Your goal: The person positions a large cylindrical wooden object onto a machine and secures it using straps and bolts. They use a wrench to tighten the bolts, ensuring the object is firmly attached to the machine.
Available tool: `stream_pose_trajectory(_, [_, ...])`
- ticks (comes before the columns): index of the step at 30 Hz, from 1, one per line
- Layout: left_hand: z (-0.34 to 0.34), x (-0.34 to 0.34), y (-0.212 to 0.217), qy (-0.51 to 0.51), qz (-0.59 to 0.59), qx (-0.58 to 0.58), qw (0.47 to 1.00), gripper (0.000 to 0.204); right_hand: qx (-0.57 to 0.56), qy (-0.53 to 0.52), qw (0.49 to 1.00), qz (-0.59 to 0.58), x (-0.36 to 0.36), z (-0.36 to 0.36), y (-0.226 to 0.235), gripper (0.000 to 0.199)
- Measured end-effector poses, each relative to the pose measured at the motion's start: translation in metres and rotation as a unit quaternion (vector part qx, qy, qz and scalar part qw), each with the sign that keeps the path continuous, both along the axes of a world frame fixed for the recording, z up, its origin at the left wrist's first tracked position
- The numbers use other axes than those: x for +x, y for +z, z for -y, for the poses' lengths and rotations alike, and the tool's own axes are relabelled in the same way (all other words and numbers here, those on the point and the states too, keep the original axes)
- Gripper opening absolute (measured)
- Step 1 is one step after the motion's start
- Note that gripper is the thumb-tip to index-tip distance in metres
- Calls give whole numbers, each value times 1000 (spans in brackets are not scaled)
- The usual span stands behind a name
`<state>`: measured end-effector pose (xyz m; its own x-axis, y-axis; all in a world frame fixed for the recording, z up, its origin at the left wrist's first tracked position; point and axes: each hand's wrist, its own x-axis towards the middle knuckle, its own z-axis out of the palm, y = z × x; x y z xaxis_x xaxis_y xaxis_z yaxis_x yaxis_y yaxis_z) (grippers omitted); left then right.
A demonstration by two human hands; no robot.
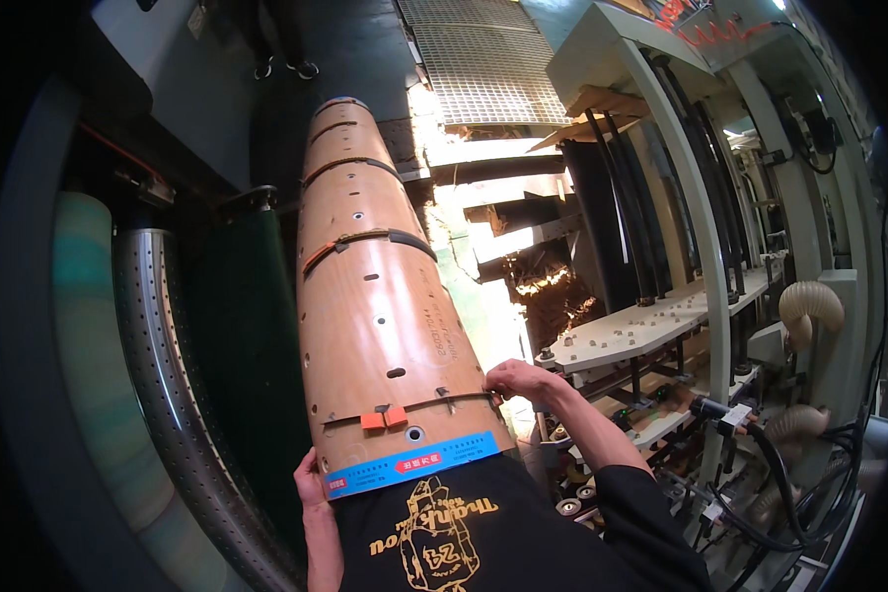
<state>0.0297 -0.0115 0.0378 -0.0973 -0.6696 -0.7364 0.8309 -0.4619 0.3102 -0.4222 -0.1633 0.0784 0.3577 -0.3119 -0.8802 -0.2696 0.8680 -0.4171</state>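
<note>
Left hand (311,478) at the near edge, beside the blue strip (483,449); right hand (519,380) at the right edge, both grips unreadable; curved board (350,296) stretching ahead, shoes (307,69) beyond!

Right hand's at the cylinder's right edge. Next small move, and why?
Probably a light check of the nearest dark strip's right end with the right hand: its bunched fingers sit beside that end, though what they touch is hidden. The left hand is at the opposite edge of the cylinder, so it could steady it.
</note>
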Motion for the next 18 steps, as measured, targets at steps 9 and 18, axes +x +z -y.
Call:
stream_pose_trajectory(9, [-10,8,-19,-2,33,13,999,35,130,-241,941,200,-27,-1,-31,21])
stream_pose_trajectory(18, [-13,-3,-12,-9,63,43,997,40,-65,-307,947,65,-29,15,-24,34])
